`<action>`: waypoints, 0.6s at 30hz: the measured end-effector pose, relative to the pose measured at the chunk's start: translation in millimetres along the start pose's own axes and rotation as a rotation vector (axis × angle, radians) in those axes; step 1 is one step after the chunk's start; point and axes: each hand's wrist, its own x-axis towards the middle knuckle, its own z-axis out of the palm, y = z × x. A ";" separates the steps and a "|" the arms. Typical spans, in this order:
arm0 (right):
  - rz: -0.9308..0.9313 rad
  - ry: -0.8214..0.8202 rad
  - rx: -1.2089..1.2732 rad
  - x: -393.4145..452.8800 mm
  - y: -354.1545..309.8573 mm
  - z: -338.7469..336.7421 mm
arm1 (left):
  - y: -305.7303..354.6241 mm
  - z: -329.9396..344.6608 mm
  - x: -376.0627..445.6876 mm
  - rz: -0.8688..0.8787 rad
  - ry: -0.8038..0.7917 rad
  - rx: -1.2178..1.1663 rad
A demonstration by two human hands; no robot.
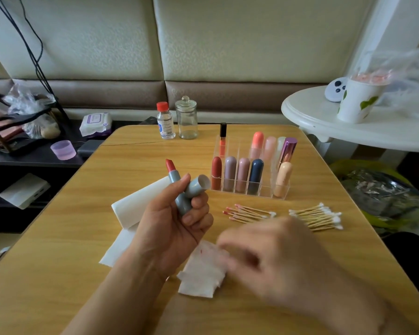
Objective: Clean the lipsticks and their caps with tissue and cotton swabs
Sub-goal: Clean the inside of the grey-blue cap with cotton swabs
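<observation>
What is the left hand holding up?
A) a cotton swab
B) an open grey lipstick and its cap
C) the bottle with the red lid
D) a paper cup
B: the left hand grips the grey lipstick, its red tip showing, together with its cap, whose open end faces the camera.

Both forearms are bare, with no sleeve visible near the wooden table point(58, 238). The left hand point(172, 226) and right hand point(276, 257) wear no gloves.
</observation>
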 end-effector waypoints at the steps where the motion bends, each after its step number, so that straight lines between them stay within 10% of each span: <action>1: 0.117 0.051 0.017 -0.2 12.5 -14.2 | 0.1 0.1 -0.5 0.000 -0.007 0.008; 7: 0.670 -0.098 -0.202 -28.8 94.8 -63.7 | -4.6 4.4 -4.4 -0.044 -0.066 0.088; 18: 0.667 -0.192 -0.201 -21.7 88.5 -54.5 | -8.0 2.9 -3.6 -0.063 -0.095 0.087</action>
